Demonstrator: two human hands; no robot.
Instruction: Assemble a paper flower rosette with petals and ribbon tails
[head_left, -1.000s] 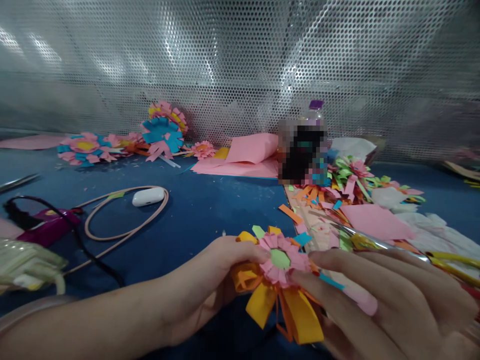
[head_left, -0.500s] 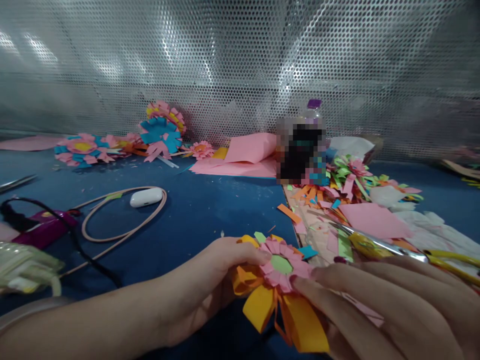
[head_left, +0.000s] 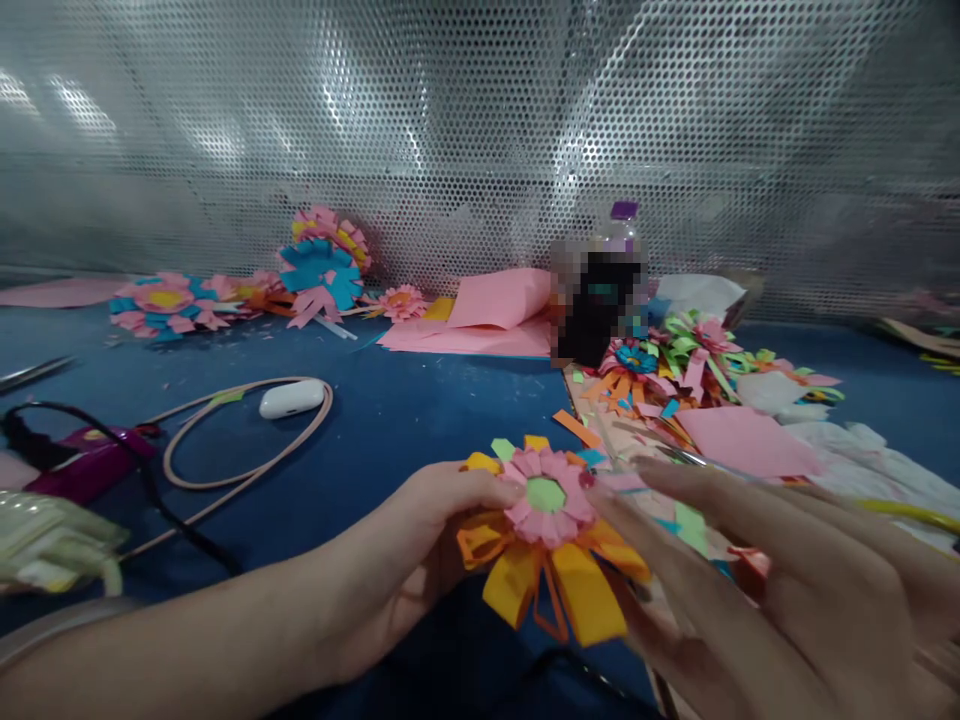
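A paper flower (head_left: pixel 546 494) is in front of me, with a light green centre, pink fringed petals and yellow and orange paper loops below. My left hand (head_left: pixel 442 530) pinches its left edge, thumb on top; the other fingers are mostly hidden behind it. On the right side, my right hand (head_left: pixel 780 580) has its fingers stretched out, with the index fingertip against the pink petals. Its thumb is partly hidden below the orange loops. Behind the right hand lie scissors with yellow handles (head_left: pixel 911 514), largely covered.
Finished paper flowers (head_left: pixel 322 270) stand at the back left by a perforated metal wall (head_left: pixel 480 120). Pink paper sheets (head_left: pixel 495 300) lie mid-back. Scraps cover cardboard on the right, near a purple-capped bottle (head_left: pixel 624 212). Left are a white case (head_left: pixel 291 399), a cable and a purple block (head_left: pixel 90 462).
The flower has shifted slightly up and left, turning to face me more. My right hand's fingers have spread and slid higher along the petals, now covering more of the scissors.
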